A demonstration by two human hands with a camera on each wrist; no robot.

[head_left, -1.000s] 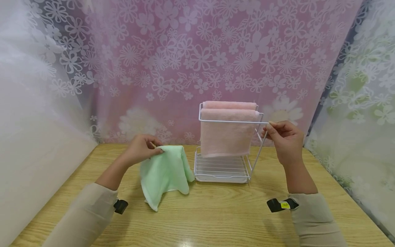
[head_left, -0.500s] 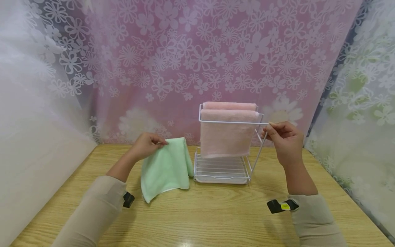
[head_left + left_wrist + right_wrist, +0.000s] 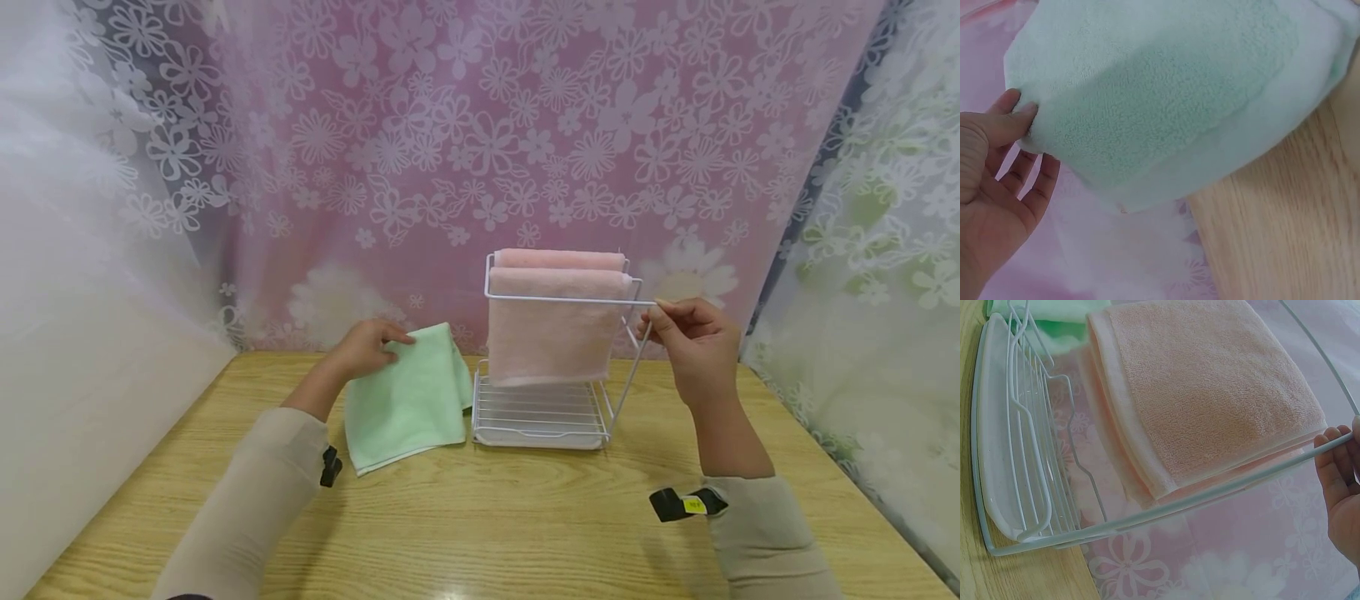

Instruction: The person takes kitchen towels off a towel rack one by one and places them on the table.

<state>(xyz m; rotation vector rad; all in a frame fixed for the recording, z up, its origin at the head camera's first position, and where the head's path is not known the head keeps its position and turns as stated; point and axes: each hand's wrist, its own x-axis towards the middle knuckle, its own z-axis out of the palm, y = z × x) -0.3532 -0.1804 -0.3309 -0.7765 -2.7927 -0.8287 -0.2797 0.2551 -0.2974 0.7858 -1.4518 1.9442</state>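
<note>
Pinching soft mint-green terry towel near upper edge: L hand. Towel's just L of white wire rack; R hand grips rack's top corner. Best: rack steady, towel taut, no bunching.

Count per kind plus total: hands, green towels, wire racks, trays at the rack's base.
Bare left hand and bare right hand: 2
Mint-green fuzzy fabric towel: 1
White metal wire rack: 1
White shallow tray: 1
Total: 5
</note>
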